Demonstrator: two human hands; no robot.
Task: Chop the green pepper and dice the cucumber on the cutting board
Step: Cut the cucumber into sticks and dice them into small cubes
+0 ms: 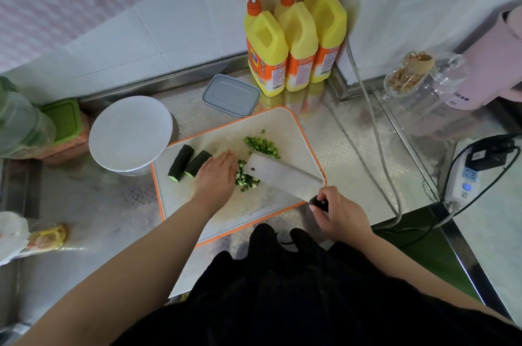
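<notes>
**A:** What fills the view?

**B:** A shiny embossed steel desk (353,131) against white wall tiles; on it a rounded rectangular white cutting board (226,215) with an orange rim, lying at a slant.

**A:** And around it?

**B:** Three yellow pump bottles (296,43) with orange tops stand behind the board; a round white lid (130,133) sits to its left; a flat grey box lid (231,95) lies just behind it.

**A:** The hands?

**B:** The right hand (340,215) has its fingers curled round the dark handle of a broad steel cleaver (279,173); the left hand (216,176) lies flat, fingers straight, beside the blade.

**A:** The vegetables?

**B:** Two dark cucumber chunks (187,162) lie on the board's left; diced cucumber (245,179) is heaped between hand and blade; chopped green pepper (262,145) lies just behind the cleaver.
</notes>
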